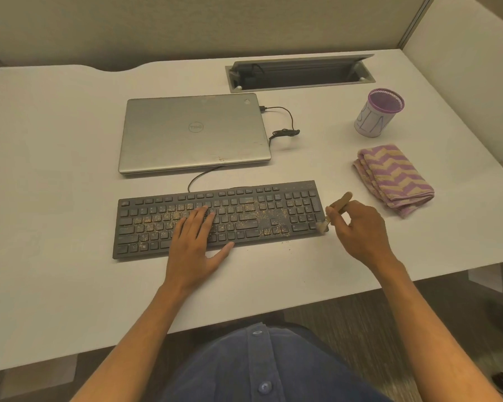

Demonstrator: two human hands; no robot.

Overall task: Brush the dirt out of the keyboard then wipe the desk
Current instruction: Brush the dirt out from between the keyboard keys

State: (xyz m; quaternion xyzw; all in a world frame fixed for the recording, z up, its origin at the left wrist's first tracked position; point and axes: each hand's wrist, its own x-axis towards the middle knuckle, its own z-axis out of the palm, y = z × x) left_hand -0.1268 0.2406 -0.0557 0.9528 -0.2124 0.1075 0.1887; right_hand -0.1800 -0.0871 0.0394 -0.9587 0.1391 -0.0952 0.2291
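A dark blue buttoned shirt (262, 369) fills the foreground as a person leans over a white desk (55, 227), both bare forearms reaching toward a black keyboard (163, 233) lying flat near the desk's front edge. The left hand (196, 245) rests flat on the keys, fingers straight and holding nothing, steadying the board. The right hand (360, 227) pinches a small wooden-handled brush (336, 208), its pale bristles touching the keyboard's right end by the number pad. Tan dirt (163, 220) speckles the left and middle keys in thick patches, and a few grains lie on the desk just in front of the board; the number pad looks largely free of grit. By that showing the brushing appears barely begun, with most of the keyboard left to clear and the desk-wiping not started. A folded purple-and-tan zigzag cloth (395, 178) lies untouched to the right, well apart from the hands. Behind the keyboard sits a closed silver laptop (195, 132) bearing the Dell logo, a cable plugged into its right side. A purple mesh cup (379, 113) wears a white label hand-lettered "BIN". An open cable hatch (301, 74) sits at the desk's rear.
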